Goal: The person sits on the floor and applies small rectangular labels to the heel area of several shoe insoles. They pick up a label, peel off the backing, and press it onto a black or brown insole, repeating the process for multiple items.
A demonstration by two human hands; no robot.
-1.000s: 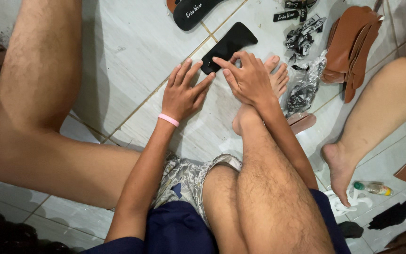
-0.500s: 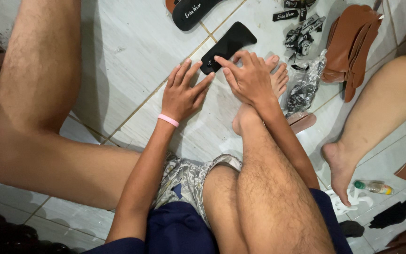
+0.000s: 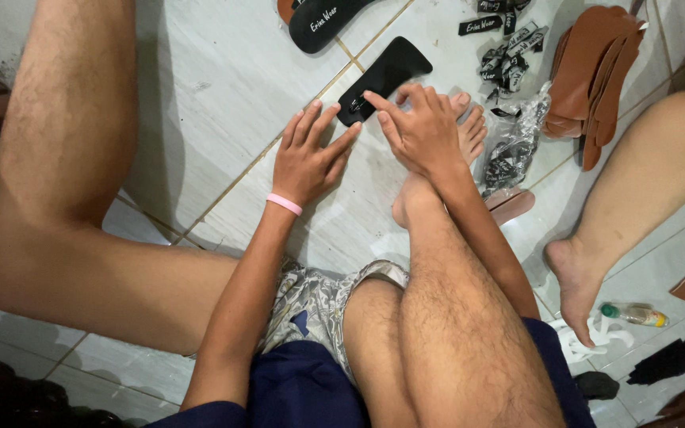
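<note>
A black sandal insole (image 3: 390, 75) lies flat on the white tiled floor in front of my foot. My right hand (image 3: 418, 131) rests over my toes, its forefinger pressing a small label on the insole's near end. My left hand (image 3: 307, 158), with a pink wristband, lies beside it with fingers spread, fingertips touching the insole's near edge. Neither hand grips anything.
Another black insole (image 3: 327, 20) lies at the top. Small black labels (image 3: 509, 47) and a clear bag of them (image 3: 513, 147) sit right of my foot. A stack of brown insoles (image 3: 592, 79) lies beyond. Another person's leg and foot (image 3: 620, 206) are at right, near a small bottle (image 3: 636, 315).
Both hands stay in almost the same place on the insole; the right forefinger has shifted slightly along the label.
</note>
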